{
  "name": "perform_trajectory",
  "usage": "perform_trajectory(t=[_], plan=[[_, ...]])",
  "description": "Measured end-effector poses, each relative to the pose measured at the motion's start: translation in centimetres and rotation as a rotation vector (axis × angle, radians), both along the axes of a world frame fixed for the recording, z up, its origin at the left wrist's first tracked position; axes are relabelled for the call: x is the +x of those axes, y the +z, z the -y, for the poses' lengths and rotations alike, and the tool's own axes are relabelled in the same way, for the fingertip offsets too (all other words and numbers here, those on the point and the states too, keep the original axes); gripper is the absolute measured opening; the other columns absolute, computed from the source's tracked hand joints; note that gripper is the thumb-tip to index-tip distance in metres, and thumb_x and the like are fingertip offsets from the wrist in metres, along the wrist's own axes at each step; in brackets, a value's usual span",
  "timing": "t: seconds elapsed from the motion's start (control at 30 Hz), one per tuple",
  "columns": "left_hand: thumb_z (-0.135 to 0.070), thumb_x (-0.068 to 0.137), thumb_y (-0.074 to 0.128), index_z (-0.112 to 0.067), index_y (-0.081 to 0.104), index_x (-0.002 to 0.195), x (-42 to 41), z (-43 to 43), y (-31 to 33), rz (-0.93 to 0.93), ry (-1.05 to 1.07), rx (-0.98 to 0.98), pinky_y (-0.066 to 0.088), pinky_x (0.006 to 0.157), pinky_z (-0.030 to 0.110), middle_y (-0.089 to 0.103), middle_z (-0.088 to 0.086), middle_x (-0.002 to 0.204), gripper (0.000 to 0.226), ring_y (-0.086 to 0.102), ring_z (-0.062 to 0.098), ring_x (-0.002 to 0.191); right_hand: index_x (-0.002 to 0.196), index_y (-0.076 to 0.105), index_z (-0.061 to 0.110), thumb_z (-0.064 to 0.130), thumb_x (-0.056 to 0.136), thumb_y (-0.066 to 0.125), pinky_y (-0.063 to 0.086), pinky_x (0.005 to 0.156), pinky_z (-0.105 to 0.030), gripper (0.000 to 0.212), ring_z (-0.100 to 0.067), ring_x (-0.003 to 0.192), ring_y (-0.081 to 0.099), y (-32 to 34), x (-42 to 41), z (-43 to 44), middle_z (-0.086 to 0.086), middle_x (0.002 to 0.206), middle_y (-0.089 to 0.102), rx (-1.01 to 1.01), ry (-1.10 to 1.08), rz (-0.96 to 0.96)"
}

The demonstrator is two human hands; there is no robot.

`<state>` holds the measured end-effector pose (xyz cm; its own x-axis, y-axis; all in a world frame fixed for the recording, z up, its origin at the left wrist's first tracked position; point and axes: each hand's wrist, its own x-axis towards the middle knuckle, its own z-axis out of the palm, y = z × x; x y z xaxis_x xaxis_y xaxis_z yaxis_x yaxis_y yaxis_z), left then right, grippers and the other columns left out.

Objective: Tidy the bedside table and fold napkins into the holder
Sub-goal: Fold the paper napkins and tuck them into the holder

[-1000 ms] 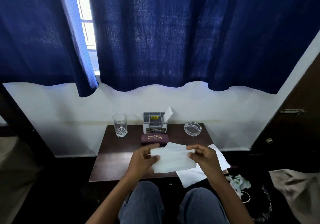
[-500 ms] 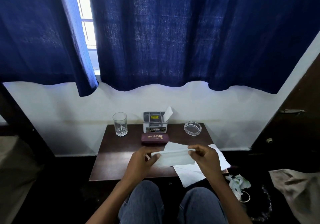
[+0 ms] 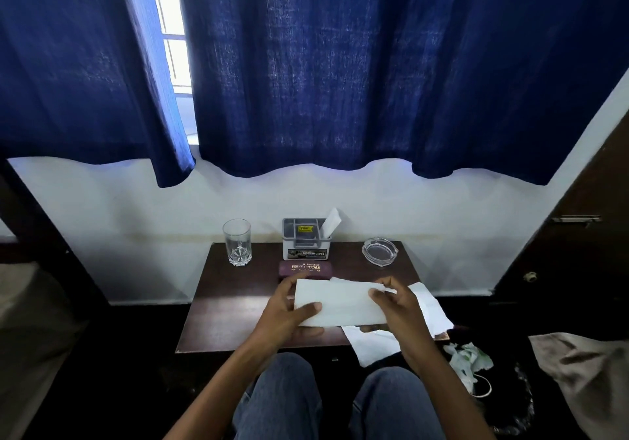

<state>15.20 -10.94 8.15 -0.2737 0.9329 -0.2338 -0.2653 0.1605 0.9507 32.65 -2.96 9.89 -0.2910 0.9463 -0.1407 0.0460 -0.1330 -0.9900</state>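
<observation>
Over the front of the dark wooden bedside table (image 3: 238,303) I hold a white napkin (image 3: 337,303), folded into a flat rectangle. My left hand (image 3: 289,317) pinches its left end, thumb on top. My right hand (image 3: 398,307) grips its right end. More unfolded white napkins (image 3: 429,307) lie under my right hand and hang over the table's front right edge. The grey napkin holder (image 3: 305,239) stands at the back middle with one folded napkin (image 3: 332,222) sticking up from its right side.
A drinking glass (image 3: 237,241) stands back left, a glass ashtray (image 3: 380,251) back right. A maroon spectacle case (image 3: 305,268) lies in front of the holder. Crumpled rubbish (image 3: 468,361) lies on the floor at right. Blue curtains (image 3: 340,65) hang above the wall.
The napkin was folded over on itself between both hands and now shows as a neat flat rectangle. Both hands stayed over the table's front.
</observation>
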Motion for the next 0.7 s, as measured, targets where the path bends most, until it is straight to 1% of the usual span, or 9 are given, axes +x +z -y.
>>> perform_trajectory(t=[0.1, 0.17, 0.23, 0.3, 0.4, 0.47, 0.5, 0.6, 0.7], plan=[[0.006, 0.083, 0.06, -0.03, 0.045, 0.123, -0.2, 0.0, 0.1, 0.004, 0.009, 0.04, 0.055, 0.053, 0.023, 0.063, 0.007, 0.105, 0.056, 0.065, 0.018, 0.082, 0.1, 0.054, 0.006, -0.002, 0.086, 0.057, 0.056, 0.047, -0.032, 0.017, -0.037, 0.079, 0.06, 0.0, 0.2, 0.0, -0.014, 0.094, 0.058, -0.087, 0.027, -0.106], [0.008, 0.084, 0.058, -0.033, 0.046, 0.12, -0.5, -0.1, 0.1, 0.009, 0.014, 0.057, 0.055, 0.052, 0.023, 0.061, 0.008, 0.11, 0.055, 0.064, 0.018, 0.083, 0.11, 0.054, 0.007, -0.006, 0.083, 0.059, 0.059, 0.055, -0.035, 0.03, -0.033, 0.079, 0.064, 0.1, 0.4, -0.1, -0.01, 0.09, 0.061, -0.145, 0.081, -0.156], [0.01, 0.084, 0.056, -0.036, 0.049, 0.112, -0.8, -0.2, 0.0, 0.045, 0.012, 0.041, 0.056, 0.053, 0.024, 0.063, 0.008, 0.106, 0.054, 0.065, 0.019, 0.082, 0.113, 0.055, 0.009, -0.01, 0.081, 0.059, 0.06, 0.063, -0.038, 0.038, -0.029, 0.08, 0.065, -0.1, 0.4, -0.4, -0.014, 0.089, 0.064, -0.157, 0.108, -0.137], [0.014, 0.084, 0.053, -0.033, 0.051, 0.113, -1.2, -0.4, -0.1, 0.088, 0.011, 0.037, 0.056, 0.054, 0.025, 0.064, 0.01, 0.101, 0.055, 0.065, 0.021, 0.083, 0.112, 0.056, 0.009, -0.012, 0.079, 0.06, 0.06, 0.067, -0.04, 0.04, -0.029, 0.081, 0.066, -0.3, 0.3, -0.8, -0.017, 0.089, 0.066, -0.16, 0.093, -0.107], [0.018, 0.083, 0.048, -0.024, 0.05, 0.117, -2.0, -1.3, -0.5, 0.083, 0.049, 0.02, 0.056, 0.054, 0.025, 0.06, 0.014, 0.107, 0.054, 0.062, 0.025, 0.088, 0.109, 0.058, 0.008, -0.013, 0.077, 0.061, 0.06, 0.067, -0.039, 0.037, -0.031, 0.081, 0.065, -0.7, -0.3, -1.8, -0.016, 0.087, 0.067, -0.191, 0.085, -0.1], [0.02, 0.081, 0.043, -0.022, 0.051, 0.111, -2.6, -2.1, -0.7, 0.042, 0.076, 0.02, 0.056, 0.054, 0.025, 0.058, 0.011, 0.111, 0.052, 0.059, 0.025, 0.093, 0.105, 0.058, 0.007, -0.013, 0.077, 0.06, 0.06, 0.066, -0.037, 0.035, -0.03, 0.081, 0.066, -0.8, -1.0, -2.7, -0.016, 0.089, 0.066, -0.207, 0.089, -0.091], [0.021, 0.081, 0.041, -0.022, 0.051, 0.105, -2.9, -2.6, -0.8, 0.024, 0.1, 0.022, 0.056, 0.054, 0.025, 0.057, 0.009, 0.109, 0.051, 0.058, 0.024, 0.093, 0.102, 0.058, 0.007, -0.014, 0.077, 0.059, 0.06, 0.065, -0.036, 0.032, -0.03, 0.08, 0.066, -0.9, -1.3, -3.1, -0.015, 0.091, 0.066, -0.208, 0.085, -0.092], [0.025, 0.081, 0.037, -0.016, 0.045, 0.087, -4.0, -3.8, -1.1, 0.071, 0.169, 0.022, 0.057, 0.055, 0.023, 0.058, 0.008, 0.088, 0.043, 0.06, 0.02, 0.078, 0.088, 0.053, 0.006, -0.013, 0.077, 0.059, 0.059, 0.06, -0.034, 0.023, -0.03, 0.082, 0.065, -1.6, -2.6, -4.7, -0.016, 0.093, 0.063, -0.206, 0.038, -0.101], [0.025, 0.083, 0.039, -0.008, 0.055, 0.079, -5.3, -4.7, -1.7, 0.104, 0.148, -0.009, 0.057, 0.055, 0.018, 0.06, 0.01, 0.079, 0.037, 0.066, 0.009, 0.058, 0.075, 0.045, 0.008, -0.014, 0.078, 0.058, 0.058, 0.054, -0.031, 0.026, -0.029, 0.08, 0.06, -2.2, -4.1, -6.0, -0.015, 0.086, 0.055, -0.211, 0.012, -0.085]])
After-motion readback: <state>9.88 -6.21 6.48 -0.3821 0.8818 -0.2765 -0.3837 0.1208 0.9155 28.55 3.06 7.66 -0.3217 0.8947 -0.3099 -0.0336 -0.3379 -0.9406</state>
